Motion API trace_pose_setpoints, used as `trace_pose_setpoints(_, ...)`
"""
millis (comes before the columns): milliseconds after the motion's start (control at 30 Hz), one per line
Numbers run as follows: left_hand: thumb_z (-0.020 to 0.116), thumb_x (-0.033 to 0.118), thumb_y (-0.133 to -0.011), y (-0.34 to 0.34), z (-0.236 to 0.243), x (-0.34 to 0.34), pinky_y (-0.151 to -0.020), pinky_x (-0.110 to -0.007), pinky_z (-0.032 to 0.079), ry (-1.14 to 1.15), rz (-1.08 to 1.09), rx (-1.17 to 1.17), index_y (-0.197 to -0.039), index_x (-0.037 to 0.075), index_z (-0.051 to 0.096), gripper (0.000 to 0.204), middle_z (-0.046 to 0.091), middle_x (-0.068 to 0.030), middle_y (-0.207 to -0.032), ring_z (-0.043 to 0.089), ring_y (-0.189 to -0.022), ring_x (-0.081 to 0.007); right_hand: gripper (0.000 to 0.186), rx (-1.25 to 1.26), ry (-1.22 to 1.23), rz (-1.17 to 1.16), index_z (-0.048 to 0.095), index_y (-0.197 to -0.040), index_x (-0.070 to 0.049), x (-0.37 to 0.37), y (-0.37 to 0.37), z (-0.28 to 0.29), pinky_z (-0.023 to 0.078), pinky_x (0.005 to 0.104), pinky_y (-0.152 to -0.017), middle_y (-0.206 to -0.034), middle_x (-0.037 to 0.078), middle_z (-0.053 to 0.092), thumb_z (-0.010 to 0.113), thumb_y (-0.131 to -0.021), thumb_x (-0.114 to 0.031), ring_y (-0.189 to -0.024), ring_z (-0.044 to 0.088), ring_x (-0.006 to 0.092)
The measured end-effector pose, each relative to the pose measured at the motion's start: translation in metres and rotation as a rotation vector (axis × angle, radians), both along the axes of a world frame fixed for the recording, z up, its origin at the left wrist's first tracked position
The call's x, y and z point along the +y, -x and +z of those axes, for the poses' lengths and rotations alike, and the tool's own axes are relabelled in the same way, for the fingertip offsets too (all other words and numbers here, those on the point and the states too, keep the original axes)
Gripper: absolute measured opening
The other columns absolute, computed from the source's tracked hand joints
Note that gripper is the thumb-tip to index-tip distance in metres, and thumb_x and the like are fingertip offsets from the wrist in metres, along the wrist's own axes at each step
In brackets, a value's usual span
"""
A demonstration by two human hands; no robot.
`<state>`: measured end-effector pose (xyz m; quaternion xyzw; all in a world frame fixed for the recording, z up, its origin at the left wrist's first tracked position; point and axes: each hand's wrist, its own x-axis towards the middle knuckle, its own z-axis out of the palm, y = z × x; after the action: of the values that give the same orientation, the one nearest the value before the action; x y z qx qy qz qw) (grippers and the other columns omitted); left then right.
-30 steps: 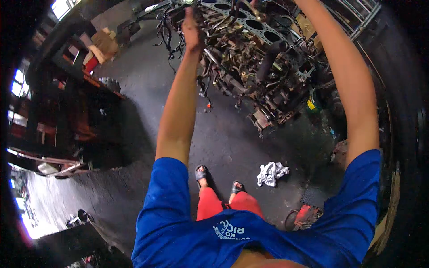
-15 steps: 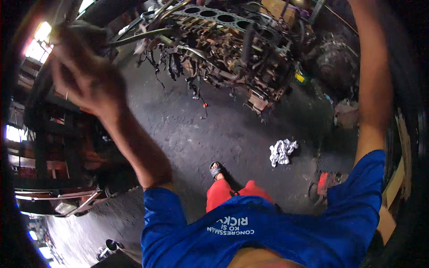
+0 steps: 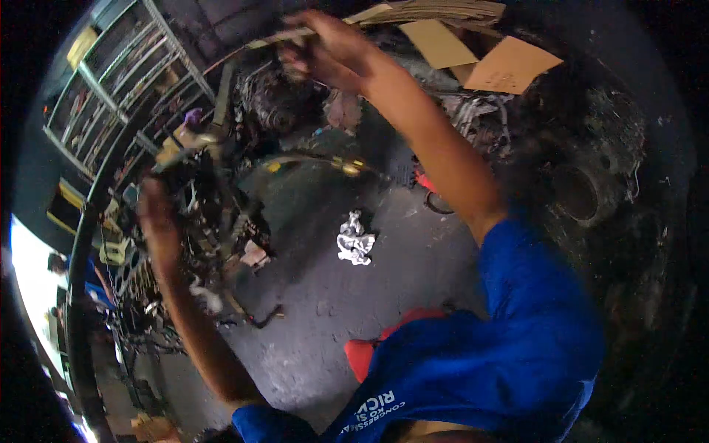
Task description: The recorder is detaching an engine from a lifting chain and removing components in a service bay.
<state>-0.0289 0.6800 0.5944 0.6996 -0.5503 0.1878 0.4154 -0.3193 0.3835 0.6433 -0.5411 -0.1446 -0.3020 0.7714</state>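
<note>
My left hand [image 3: 156,215] is raised at the left, over the near side of a partly stripped engine [image 3: 136,284]. Motion smears its fingers, so whether it holds anything is unclear. A pale bar-like part [image 3: 188,150] shows just beyond it. My right hand [image 3: 329,53] reaches out at the top middle, loosely curved, thumb and fingers apart, with nothing visible between them. Behind it runs a thin light strip [image 3: 277,40]; I see no grip on it. Dark machine parts [image 3: 273,103] lie below and left of that hand.
A crumpled white cloth [image 3: 356,240] lies on the dark floor [image 3: 303,295]. Cardboard pieces [image 3: 513,66] stand at the top right, near a large round metal part [image 3: 580,196]. A metal rack [image 3: 125,85] rises at the far left; a person in blue [image 3: 101,286] is beyond the engine.
My view has swung right, so the engine and cloth now appear farther left. The right hand has come into view. My left hand has left the upper left and sits lower in the picture.
</note>
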Motion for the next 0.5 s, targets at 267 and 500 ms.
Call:
trace_pose_setpoints(267, 0.036, 0.032, -0.103, 0.235, -0.168, -0.183, -0.104, -0.032, 0.029, -0.118, -0.693, 0.313, -0.131, -0.004, 0.043, 0.046, 0.045, -0.0154, -0.129, 0.04, -0.121, -0.0257, 0.034, 0.469, 0.124, -0.82, 0.063, -0.097, -0.007, 0.033, 0.211, -0.001, 0.042, 0.0277, -0.051, -0.07, 0.002, 0.06, 0.057, -0.091, -0.04, -0.057, 0.052, 0.0104)
trace_pose_setpoints(500, 0.042, 0.038, -0.102, 0.376, -0.228, -0.227, -0.088, -0.029, 0.039, 0.208, -0.685, 0.854, -0.119, -0.003, 0.047, 0.045, 0.051, -0.0066, -0.101, 0.046, -0.095, -0.0164, 0.07, 0.835, 0.697, -1.115, 0.056, -0.126, -0.004, -0.008, 0.32, -0.021, 0.048, 0.0303, -0.086, -0.107, 0.005, 0.063, 0.064, -0.082, -0.058, -0.097, 0.059, 0.0143)
